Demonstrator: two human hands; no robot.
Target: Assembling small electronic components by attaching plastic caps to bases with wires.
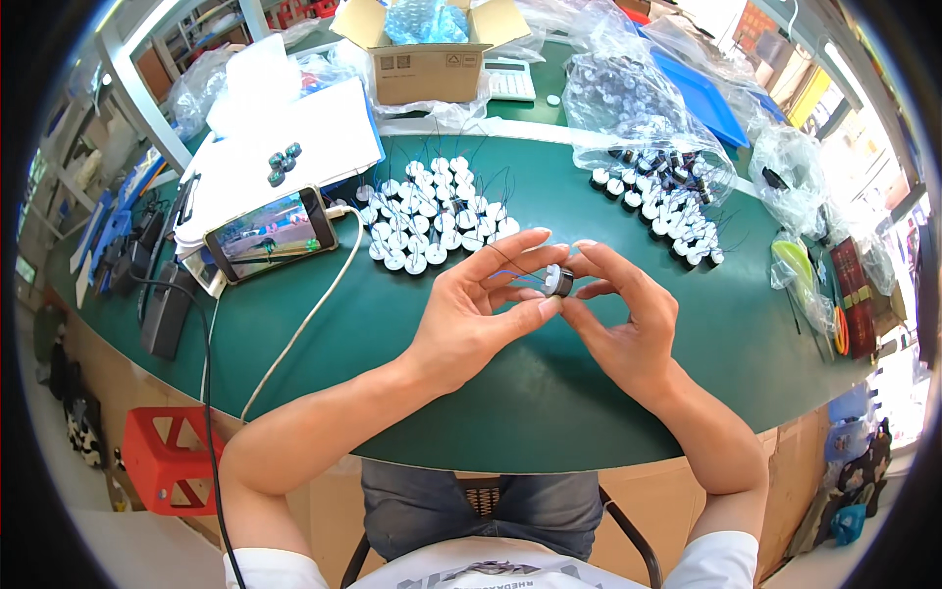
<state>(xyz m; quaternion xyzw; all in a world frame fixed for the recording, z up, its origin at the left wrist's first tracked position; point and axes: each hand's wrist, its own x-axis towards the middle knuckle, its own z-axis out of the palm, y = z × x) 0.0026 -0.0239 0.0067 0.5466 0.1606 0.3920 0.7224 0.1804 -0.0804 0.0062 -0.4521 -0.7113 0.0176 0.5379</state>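
Between my two hands, above the green table [510,412], is a small round black part with a white face [557,282] and thin blue and dark wires. My left hand [476,309] pinches its left side with thumb and fingers, the wires running among those fingers. The fingertips of my right hand [628,309] grip its dark right side. Just beyond my left hand stands a cluster of similar white-faced parts [422,221], their wires sticking up. A second group of these parts [667,211] sits farther right, partly spilling from a clear plastic bag [628,98].
Left of the cluster, a phone [273,236] leans with a white cable [319,304] attached, before a white board [329,128] bearing several small dark parts. An open cardboard box [427,74] and a calculator [510,80] stand behind. At right are a blue tray [697,93] and bagged items [803,280].
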